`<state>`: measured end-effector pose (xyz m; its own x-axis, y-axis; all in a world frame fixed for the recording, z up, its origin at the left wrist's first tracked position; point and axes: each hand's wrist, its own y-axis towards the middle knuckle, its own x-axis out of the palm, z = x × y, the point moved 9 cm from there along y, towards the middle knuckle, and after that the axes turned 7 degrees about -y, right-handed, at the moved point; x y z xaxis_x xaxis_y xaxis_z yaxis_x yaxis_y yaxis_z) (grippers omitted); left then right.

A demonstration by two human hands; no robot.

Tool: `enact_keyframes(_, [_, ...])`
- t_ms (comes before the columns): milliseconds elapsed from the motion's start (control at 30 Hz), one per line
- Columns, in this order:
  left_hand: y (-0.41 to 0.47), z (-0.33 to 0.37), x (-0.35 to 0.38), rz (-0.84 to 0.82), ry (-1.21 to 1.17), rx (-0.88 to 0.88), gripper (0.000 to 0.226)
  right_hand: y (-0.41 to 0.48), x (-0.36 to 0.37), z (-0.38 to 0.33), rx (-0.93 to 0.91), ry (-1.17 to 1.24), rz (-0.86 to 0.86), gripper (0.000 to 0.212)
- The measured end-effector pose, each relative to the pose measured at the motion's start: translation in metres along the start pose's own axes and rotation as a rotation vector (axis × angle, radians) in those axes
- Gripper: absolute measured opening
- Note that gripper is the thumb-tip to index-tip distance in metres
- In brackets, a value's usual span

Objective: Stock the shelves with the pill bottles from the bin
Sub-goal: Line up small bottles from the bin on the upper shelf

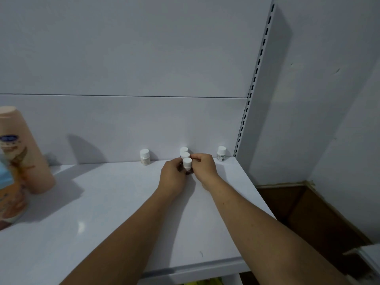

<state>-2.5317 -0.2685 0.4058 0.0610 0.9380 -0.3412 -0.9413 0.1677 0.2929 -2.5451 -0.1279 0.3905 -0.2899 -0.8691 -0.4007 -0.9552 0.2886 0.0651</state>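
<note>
- A flat white metal shelf (102, 202) fills the lower view, backed by a plain white back panel (123, 58); a slotted grey upright (255, 79) rises at its right end;
- three small white-capped pill bottles stand in a file at the middle of the shelf, running from the panel toward the front: the rear bottle (184, 149), the middle bottle (185, 154) and the front bottle (187, 162), each just beside the next;
- the left hand (173, 175) curls its fingers against the front bottle's left side; the right hand (203, 167) pinches it from the right, near the cap; both hands are clamped on this one upright bottle, whose dark body they mostly hide;
- a lone left pill bottle (145, 157) stands against the panel, apart from the file; a lone right pill bottle (221, 153) stands near the upright;
- a tall peach plastic bottle (22, 151) stands at the shelf's left edge;
- a brown cardboard box (308, 212) sits below the shelf's right end; its contents cannot be told.
</note>
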Motion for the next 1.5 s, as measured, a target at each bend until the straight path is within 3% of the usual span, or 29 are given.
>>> enact_keyframes(433, [-0.001,-0.001,0.001,-0.001,0.001,-0.053,0.021,-0.002,-0.003,-0.003,-0.017,-0.062,-0.005,0.033])
enact_keyframes(733, [-0.022,0.019,-0.013,-0.006,0.078,-0.047,0.033,-0.027,-0.031,-0.017,-0.03,-0.239,0.062,0.027])
enact_keyframes(833, [-0.039,0.037,-0.026,0.003,0.128,-0.036,0.015,-0.051,-0.046,-0.025,-0.042,-0.24,0.023,0.031])
enact_keyframes(900, [-0.056,0.059,-0.035,-0.009,0.16,-0.006,0.045,-0.07,-0.057,-0.03,-0.064,-0.22,0.006,0.036])
enact_keyframes(933, [-0.066,0.072,-0.039,-0.026,0.183,0.016,0.049,-0.082,-0.062,-0.034,-0.082,-0.227,-0.007,0.038])
enact_keyframes(1133, [-0.131,0.13,-0.045,-0.096,0.444,0.134,0.057,-0.171,-0.095,-0.065,-0.249,-0.418,-0.132,0.051])
enact_keyframes(1333, [-0.216,0.164,-0.032,-0.107,0.67,0.27,0.066,-0.272,-0.129,-0.077,-0.456,-0.757,-0.147,0.053])
enact_keyframes(1500, [-0.292,0.153,-0.011,-0.148,0.695,0.272,0.065,-0.338,-0.147,-0.045,-0.54,-0.771,-0.159,0.051])
